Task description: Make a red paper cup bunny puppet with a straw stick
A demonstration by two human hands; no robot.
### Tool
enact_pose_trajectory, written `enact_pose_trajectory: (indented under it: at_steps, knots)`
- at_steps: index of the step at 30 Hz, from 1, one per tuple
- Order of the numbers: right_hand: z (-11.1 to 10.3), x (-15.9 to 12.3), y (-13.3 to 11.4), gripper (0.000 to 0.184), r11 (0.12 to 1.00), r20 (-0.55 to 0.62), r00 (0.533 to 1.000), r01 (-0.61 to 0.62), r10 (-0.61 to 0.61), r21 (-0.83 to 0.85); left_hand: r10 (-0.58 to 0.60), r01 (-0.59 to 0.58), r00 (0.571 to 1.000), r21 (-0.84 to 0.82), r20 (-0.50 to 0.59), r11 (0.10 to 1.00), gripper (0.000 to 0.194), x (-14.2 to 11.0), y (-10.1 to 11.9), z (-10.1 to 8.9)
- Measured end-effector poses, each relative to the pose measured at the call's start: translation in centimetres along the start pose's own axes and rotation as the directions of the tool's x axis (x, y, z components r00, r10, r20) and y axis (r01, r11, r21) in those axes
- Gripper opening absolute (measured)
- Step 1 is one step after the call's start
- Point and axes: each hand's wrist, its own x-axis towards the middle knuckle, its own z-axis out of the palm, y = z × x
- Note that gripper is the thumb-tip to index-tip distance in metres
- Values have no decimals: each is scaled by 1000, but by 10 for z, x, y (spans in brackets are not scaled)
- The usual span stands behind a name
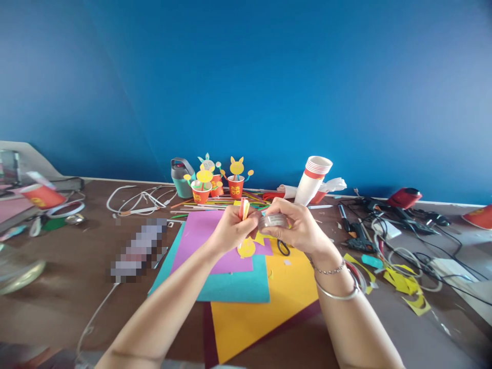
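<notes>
Grey and glossy, one roll of tape (273, 221) sits in the right hand (300, 225), gripped between thumb and fingers. The left hand (232, 228) is closed around one small orange, white and yellow striped piece (244, 210), its fingertips meeting the tape's near side. Two silver bracelets (338, 294) circle the right wrist.

Below the hands lie three large paper sheets, overlapping: one purple sheet (215, 243), one teal sheet (234, 288) and one orange-yellow sheet (253, 323). One round yellow paper face (246, 248) and one dark scissors handle (283, 248) show under the hands.

Behind stand three red paper cups (236, 187) with paper animal figures, beside one teal bottle with a grey handle (183, 179). One leaning stack of white paper cups with red bands (313, 179) is right of them. Yellow paper scraps (403, 282) lie at the right on the brown table (96, 205).
</notes>
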Motion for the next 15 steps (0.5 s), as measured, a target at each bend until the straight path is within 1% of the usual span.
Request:
enact_pose_trajectory:
  at_steps: [6, 8, 13, 15]
  knots:
    - [-2, 1, -3, 26, 998, 52, 998, -33, 30, 49, -44, 37, 995, 90, 84, 995, 36, -3, 3, -7]
    - [-2, 1, -4, 26, 998, 51, 998, -40, 38, 44, -59, 51, 995, 94, 81, 994, 34, -3, 3, -7]
    - [0, 0, -6, 24, 999, 34, 998, -52, 52, 1, -65, 64, 997, 24, 32, 998, 27, -1, 0, -1]
    - [0, 0, -6, 24, 999, 28, 998, -54, 55, -5, -75, 74, 997, 25, 29, 997, 25, 0, 0, -1]
